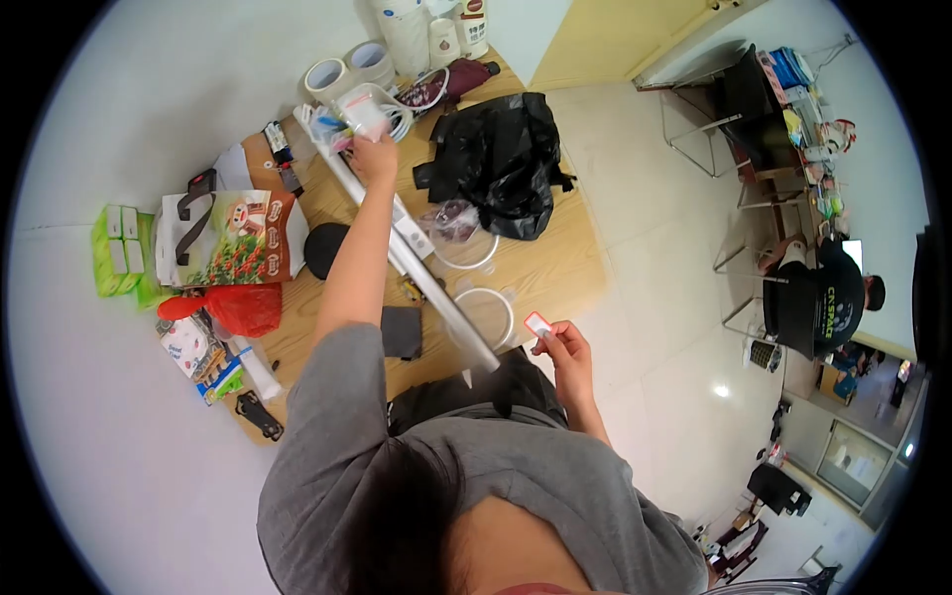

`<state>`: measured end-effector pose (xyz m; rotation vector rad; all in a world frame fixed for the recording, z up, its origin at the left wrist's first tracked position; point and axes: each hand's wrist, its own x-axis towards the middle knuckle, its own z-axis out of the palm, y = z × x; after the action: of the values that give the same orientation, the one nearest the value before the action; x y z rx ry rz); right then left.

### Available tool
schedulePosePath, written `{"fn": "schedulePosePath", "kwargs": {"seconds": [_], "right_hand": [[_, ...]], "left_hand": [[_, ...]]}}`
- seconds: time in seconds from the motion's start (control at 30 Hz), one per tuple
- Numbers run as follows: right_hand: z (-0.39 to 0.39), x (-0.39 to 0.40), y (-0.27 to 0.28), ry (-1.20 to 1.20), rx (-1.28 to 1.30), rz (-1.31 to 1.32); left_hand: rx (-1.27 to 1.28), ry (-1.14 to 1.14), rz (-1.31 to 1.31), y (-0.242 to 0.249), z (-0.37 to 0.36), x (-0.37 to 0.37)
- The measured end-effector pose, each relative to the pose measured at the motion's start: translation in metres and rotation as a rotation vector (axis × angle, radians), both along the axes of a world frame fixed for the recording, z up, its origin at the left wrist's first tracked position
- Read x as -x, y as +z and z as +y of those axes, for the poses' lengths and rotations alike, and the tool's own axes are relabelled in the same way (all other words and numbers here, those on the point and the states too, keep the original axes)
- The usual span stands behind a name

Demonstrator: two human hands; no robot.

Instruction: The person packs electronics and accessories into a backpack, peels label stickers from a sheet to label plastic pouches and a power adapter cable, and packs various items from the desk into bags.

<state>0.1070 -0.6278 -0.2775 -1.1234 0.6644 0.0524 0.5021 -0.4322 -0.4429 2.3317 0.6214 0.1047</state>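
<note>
My left hand is stretched out over the far side of the table, its fingers closed on a whitish, partly see-through packet with a trace of red. Blur hides the packet's exact kind. White coiled cable lies just beside it. Under my left forearm runs a long white bar, slanting across the table. Near my lap, my right hand pinches a small white label with a red border between thumb and fingers, held clear of the tabletop.
On the wooden table lie a black plastic bag, clear round containers, tape rolls and a folded umbrella. A printed shopping bag stands left. Across the room a person sits at a desk.
</note>
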Motion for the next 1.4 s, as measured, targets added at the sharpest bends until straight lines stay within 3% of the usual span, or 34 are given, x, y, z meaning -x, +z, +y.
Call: {"fn": "schedulePosePath", "kwargs": {"seconds": [0.13, 0.27, 0.4, 0.43, 0.53, 0.57, 0.67, 0.77, 0.97, 1.1, 1.23, 1.33, 1.4], "right_hand": [[-0.044, -0.021, -0.002, 0.047, 0.0, -0.033], [-0.077, -0.048, -0.005, 0.051, 0.067, -0.058], [-0.092, -0.074, -0.008, 0.104, 0.068, -0.097], [-0.096, -0.081, -0.01, 0.125, 0.069, -0.103], [-0.103, -0.099, -0.016, 0.182, 0.05, -0.139], [-0.104, -0.107, -0.017, 0.199, 0.041, -0.153], [-0.105, -0.132, -0.024, 0.262, -0.028, -0.218], [-0.096, -0.162, -0.015, 0.403, -0.099, -0.274], [-0.043, -0.224, 0.002, 0.785, -0.06, -0.57], [-0.025, -0.234, 0.006, 0.912, -0.045, -0.584], [-0.024, -0.223, 0.0, 0.959, -0.124, -0.518], [-0.035, -0.214, 0.002, 0.972, -0.146, -0.439], [-0.043, -0.212, 0.004, 0.96, -0.077, -0.403]], "left_hand": [[-0.168, 0.344, -0.011, -0.008, -0.033, -0.025], [-0.124, 0.139, 0.172, -0.013, -0.017, -0.04], [-0.197, 0.243, -0.178, 0.001, -0.021, -0.019], [-0.265, 0.223, -0.471, -0.006, -0.02, -0.012], [0.02, 0.127, -0.71, 0.015, -0.011, 0.013], [-0.084, 0.072, -0.714, 0.028, -0.009, 0.029], [1.105, 0.034, -0.446, 0.069, -0.005, 0.076], [1.285, -0.064, -0.273, 0.113, -0.014, 0.131], [1.232, -0.142, -0.111, 0.126, -0.029, 0.198], [1.25, -0.167, -0.067, 0.137, -0.037, 0.224], [1.497, 0.055, -0.033, 0.135, -0.034, 0.236], [1.388, 0.1, 0.0, 0.14, -0.036, 0.23], [1.286, -0.008, -0.054, 0.143, -0.038, 0.23]]}}
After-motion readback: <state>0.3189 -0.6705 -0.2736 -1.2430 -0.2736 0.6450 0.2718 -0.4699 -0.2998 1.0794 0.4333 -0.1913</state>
